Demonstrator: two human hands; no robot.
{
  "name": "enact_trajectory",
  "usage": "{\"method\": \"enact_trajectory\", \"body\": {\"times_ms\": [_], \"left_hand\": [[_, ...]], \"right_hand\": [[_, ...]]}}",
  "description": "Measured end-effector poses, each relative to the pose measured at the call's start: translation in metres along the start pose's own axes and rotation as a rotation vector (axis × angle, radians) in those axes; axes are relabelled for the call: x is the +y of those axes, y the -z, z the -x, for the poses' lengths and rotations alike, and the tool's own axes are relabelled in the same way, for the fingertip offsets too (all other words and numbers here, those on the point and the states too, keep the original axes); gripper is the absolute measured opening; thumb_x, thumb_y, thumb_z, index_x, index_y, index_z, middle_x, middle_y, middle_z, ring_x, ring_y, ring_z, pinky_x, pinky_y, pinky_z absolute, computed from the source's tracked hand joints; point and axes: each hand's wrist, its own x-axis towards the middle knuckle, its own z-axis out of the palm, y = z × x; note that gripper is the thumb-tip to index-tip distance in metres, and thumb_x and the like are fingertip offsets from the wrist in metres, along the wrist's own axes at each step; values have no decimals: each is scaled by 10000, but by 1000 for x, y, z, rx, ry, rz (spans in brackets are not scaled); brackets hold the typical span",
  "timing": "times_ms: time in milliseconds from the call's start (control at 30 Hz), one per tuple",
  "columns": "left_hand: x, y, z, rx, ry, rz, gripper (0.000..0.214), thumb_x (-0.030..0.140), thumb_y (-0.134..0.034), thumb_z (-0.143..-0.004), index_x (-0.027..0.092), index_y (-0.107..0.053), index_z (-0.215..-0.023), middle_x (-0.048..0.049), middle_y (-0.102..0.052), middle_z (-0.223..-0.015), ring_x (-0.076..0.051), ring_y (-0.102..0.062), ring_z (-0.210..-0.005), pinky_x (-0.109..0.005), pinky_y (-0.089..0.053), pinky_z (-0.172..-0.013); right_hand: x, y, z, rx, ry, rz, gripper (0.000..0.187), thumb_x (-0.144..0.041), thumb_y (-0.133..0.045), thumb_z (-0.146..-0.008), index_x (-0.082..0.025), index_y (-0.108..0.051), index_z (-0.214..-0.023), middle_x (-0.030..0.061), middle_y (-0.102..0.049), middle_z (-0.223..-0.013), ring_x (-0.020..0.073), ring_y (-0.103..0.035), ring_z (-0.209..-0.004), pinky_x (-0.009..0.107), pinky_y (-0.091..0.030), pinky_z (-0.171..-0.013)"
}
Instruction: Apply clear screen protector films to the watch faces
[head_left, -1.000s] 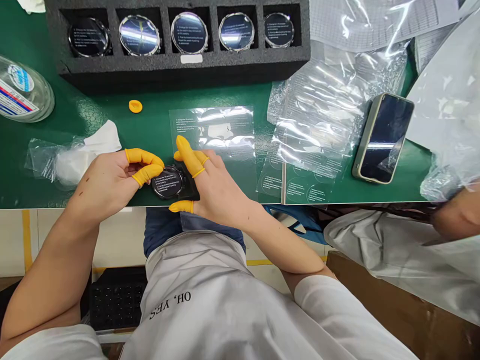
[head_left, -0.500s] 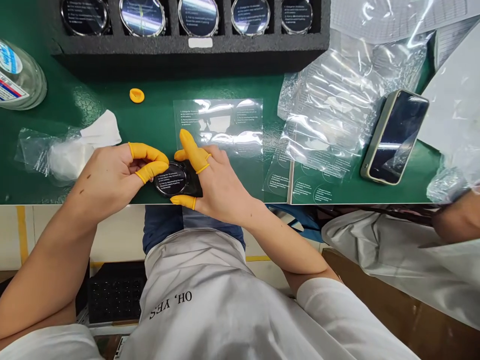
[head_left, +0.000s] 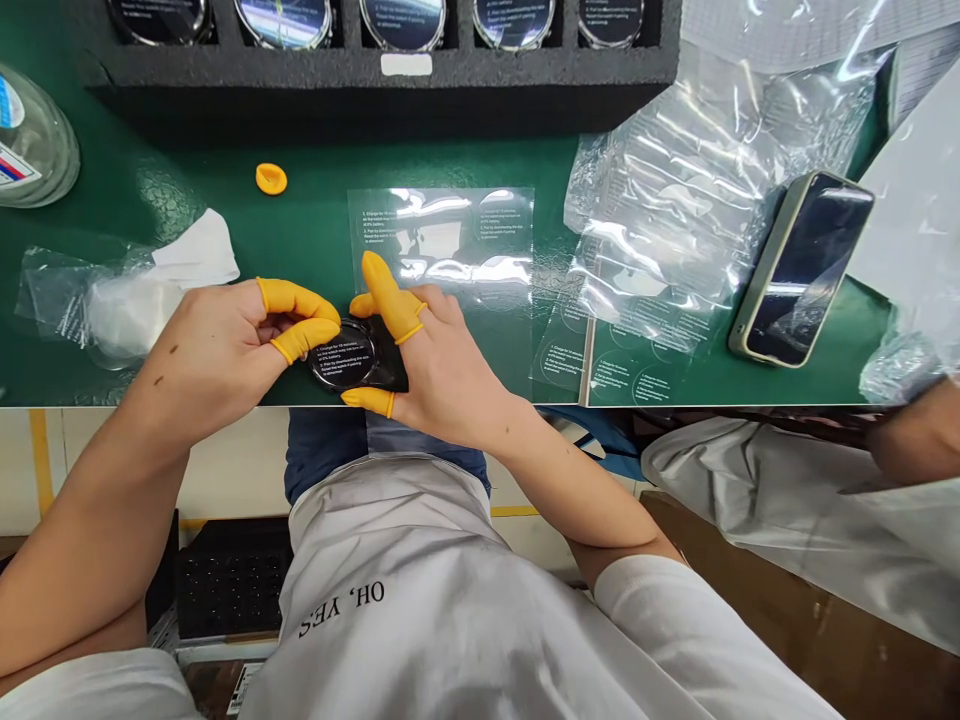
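The watch (head_left: 343, 358) is still clamped by the right hand (head_left: 442, 362), the left hand (head_left: 229, 345) pinched together at its rim, apparently mid-step.

It's a workshop here. Matching watches (head_left: 403, 20) sit in a foam tray (head_left: 337, 73) on the bench (head_left: 465, 160); yellow lines (head_left: 41, 460) mark the floor (head_left: 86, 435).

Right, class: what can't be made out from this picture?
In the head view:
What, if anything, the left hand pinches: covered by its fingertips.
Tray's far side: cut off by top edge.
Bottle's left side: cut off by left edge.
Some sheet print: lost in glare.
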Motion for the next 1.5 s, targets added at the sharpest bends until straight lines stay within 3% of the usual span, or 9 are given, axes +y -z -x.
{"method": "enact_trajectory", "body": {"times_ms": [133,300,467,767,1100,1500], "left_hand": [[-2,-1,-1,0,-1,-13,240,375,-673,-789,194,-787,-899,-22,-740,-835,-147,-608,-717,-304,-566,-705],[-4,-1,-1,4,-3,-18,226,379,-687,-784,211,-788,-897,-24,-752,-862,-161,-638,-732,-297,-569,-689],[-6,-1,-2,10,-23,-23,240,429,-692,-773,229,-778,-875,-14,-740,-843,-178,-667,-731,-287,-581,-666],[-7,1,-1,-26,14,-81,336,543,-636,-820,246,-746,-931,25,-740,-911,-187,-687,-827,-265,-596,-750],[-4,0,-2,-26,-18,-82,317,515,-616,-818,234,-746,-887,32,-734,-840,-164,-663,-753,-242,-559,-654],[-8,1,-1,-16,8,-112,341,532,-613,-831,240,-754,-934,47,-737,-871,-158,-654,-770,-240,-557,-695]], "right_hand": [[0,1,0,-5,-7,-11,724,-517,-612,-967,-162,-362,-1547,146,-566,-1410,344,-522,-1261,584,-470,-1081],[0,0,0,-1,-3,-10,794,-513,-598,-972,-151,-262,-1593,146,-563,-1412,337,-512,-1269,564,-449,-1105],[0,1,0,-6,-9,-10,780,-494,-607,-970,-124,-287,-1578,155,-566,-1401,327,-509,-1251,520,-450,-1090],[0,0,-1,-19,-4,-48,813,-509,-669,-925,-117,-339,-1557,172,-568,-1393,343,-496,-1232,534,-439,-1042],[0,2,-1,-34,-3,-35,743,-493,-625,-954,-112,-363,-1535,176,-562,-1390,335,-483,-1229,525,-439,-1032],[1,0,-1,-22,0,-33,707,-505,-638,-949,-129,-422,-1507,167,-574,-1364,340,-492,-1221,537,-440,-1025]]}}
